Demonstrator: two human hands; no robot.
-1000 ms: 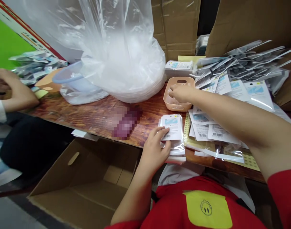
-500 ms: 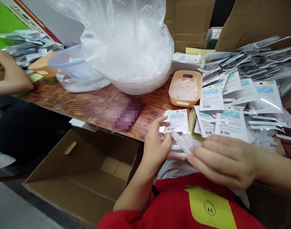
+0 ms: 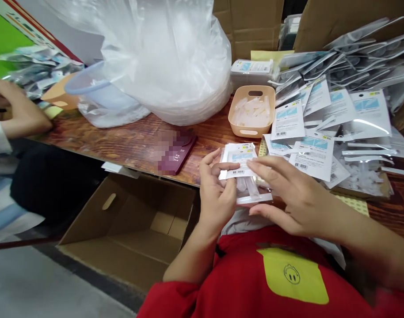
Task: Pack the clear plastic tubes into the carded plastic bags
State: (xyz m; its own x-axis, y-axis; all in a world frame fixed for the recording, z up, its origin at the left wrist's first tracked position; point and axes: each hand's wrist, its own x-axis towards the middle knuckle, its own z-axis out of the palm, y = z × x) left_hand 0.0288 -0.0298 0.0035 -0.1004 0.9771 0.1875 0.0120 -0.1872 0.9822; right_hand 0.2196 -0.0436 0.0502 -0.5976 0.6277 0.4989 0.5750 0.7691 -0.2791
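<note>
My left hand [image 3: 217, 190] is closed on a clear plastic packet [image 3: 255, 198] at the table's front edge. Inside it, a white printed card [image 3: 240, 161] fills the upper part, and translucent white pieces lie in the lower part. Over the packet's right side reaches my right hand [image 3: 288, 194], its fingertips touching the card and its thumb spread away below. Just beyond stands a tan basket [image 3: 237, 121] with small translucent white pieces in it. Several packets with printed cards [image 3: 313, 152] lie to the right of my hands.
A big translucent bag [image 3: 175, 66] stands at the back beside a blue basin [image 3: 72, 84]. A maroon booklet [image 3: 180, 154], partly blurred, lies on the wooden table. Under the edge is an open cardboard box [image 3: 122, 260]. A co-worker's arm [image 3: 26, 112] rests at the far left.
The translucent pieces that my right hand held are now inside the packet. My right hand has let go of them and moved up, with fingers stretched onto the card.
</note>
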